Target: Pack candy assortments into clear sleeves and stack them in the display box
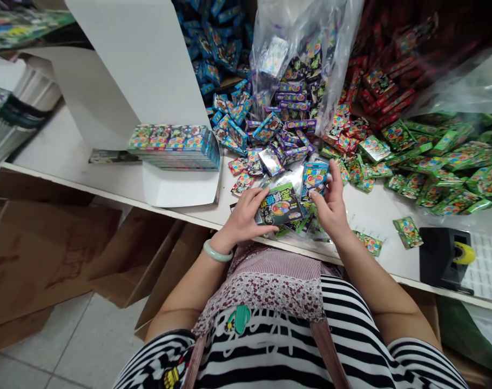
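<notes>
Left hand (243,216) grips a dark, green-edged packet (280,204) with bright lettering; right hand (334,208) pinches a blue packet (314,177), both over the table (375,202)! White box (181,189) open at left, packs (170,139) stacked neatly inside; clear bag (265,32) behind, purple packs (292,97) spilling forward; hands angled inward, apart.

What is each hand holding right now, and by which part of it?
The left hand holds a dark green-edged packet by its left end; the right hand holds a blue packet by its right side.
</notes>
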`<control>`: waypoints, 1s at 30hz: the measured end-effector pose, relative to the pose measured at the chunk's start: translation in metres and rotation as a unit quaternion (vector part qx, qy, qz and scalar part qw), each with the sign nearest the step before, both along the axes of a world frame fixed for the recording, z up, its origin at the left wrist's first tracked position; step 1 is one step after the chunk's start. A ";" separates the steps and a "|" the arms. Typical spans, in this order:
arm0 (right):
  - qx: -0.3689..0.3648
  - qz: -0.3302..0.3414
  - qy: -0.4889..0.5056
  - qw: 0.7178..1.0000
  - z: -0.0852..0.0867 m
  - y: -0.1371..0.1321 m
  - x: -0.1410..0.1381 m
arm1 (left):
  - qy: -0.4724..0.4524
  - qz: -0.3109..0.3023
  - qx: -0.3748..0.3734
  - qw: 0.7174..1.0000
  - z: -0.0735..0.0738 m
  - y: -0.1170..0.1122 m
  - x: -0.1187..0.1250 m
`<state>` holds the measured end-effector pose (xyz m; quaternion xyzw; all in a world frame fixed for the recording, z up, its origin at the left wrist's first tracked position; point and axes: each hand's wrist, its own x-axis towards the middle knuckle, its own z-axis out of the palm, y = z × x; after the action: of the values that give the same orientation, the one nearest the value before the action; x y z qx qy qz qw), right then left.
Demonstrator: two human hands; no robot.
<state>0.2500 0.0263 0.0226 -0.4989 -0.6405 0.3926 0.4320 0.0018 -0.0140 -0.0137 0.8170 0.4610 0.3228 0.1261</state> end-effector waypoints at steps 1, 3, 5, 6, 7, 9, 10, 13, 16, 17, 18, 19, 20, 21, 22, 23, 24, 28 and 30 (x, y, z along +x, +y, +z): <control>-0.004 0.009 -0.011 1.000 0.000 -0.001 0.001 | -0.001 0.005 0.004 1.000 0.000 0.000 0.000; -0.004 0.028 -0.041 0.999 0.001 -0.002 0.006 | 0.001 0.015 0.016 1.000 0.001 -0.001 -0.001; -0.005 0.049 -0.075 0.996 0.005 -0.003 0.013 | 0.005 0.021 0.027 0.999 0.002 -0.002 -0.002; -0.009 0.059 -0.092 0.994 0.009 -0.003 0.016 | 0.009 0.023 0.033 0.999 0.003 -0.002 -0.002; -0.015 0.068 -0.107 0.992 0.013 -0.003 0.019 | 0.013 0.022 0.038 0.999 0.003 -0.002 -0.002; -0.027 0.090 -0.141 0.986 0.021 -0.002 0.022 | 0.023 0.012 0.046 0.999 0.004 -0.002 0.000; -0.030 0.104 -0.157 0.982 0.025 -0.001 0.023 | 0.027 0.003 0.048 0.998 0.004 -0.002 0.002; -0.026 0.148 -0.177 0.973 0.028 0.004 0.021 | 0.031 -0.018 0.047 0.998 0.002 -0.003 0.005; -0.032 0.163 -0.157 0.974 0.018 0.008 0.016 | 0.017 -0.004 0.036 0.999 0.001 -0.004 0.007; -0.038 0.160 -0.147 0.975 0.014 0.008 0.015 | 0.012 0.006 0.031 0.999 0.001 -0.005 0.007; -0.041 0.151 -0.139 0.978 0.011 0.008 0.013 | 0.008 0.016 0.025 1.000 0.001 -0.005 0.008; -0.034 0.138 -0.133 0.981 0.007 0.008 0.011 | 0.004 0.026 0.018 0.999 0.002 -0.006 0.008; -0.015 0.120 -0.131 0.984 0.005 0.007 0.009 | 0.002 0.035 0.012 0.999 0.003 -0.006 0.009; 0.014 0.100 -0.133 0.986 0.004 0.006 0.008 | 0.000 0.042 0.007 0.999 0.004 -0.006 0.011; 0.047 0.083 -0.137 0.986 0.003 0.005 0.007 | -0.002 0.047 0.004 0.999 0.004 -0.006 0.013; 0.076 0.073 -0.141 0.984 0.003 0.004 0.006 | -0.005 0.052 0.003 0.999 0.005 -0.005 0.015; 0.095 0.069 -0.143 0.983 0.003 0.003 0.005 | -0.008 0.058 0.003 0.998 0.005 -0.005 0.017; 0.096 0.092 -0.131 0.982 0.004 0.000 0.003 | -0.029 0.073 -0.001 0.997 0.005 -0.005 0.027; 0.086 0.103 -0.127 0.983 0.004 -0.001 0.004 | -0.044 0.076 -0.003 0.996 0.005 -0.007 0.032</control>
<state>0.2538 0.0255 0.0263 -0.4367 -0.7700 0.3116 0.3453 0.0333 -0.0209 -0.0084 0.7642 0.5168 0.3656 0.1232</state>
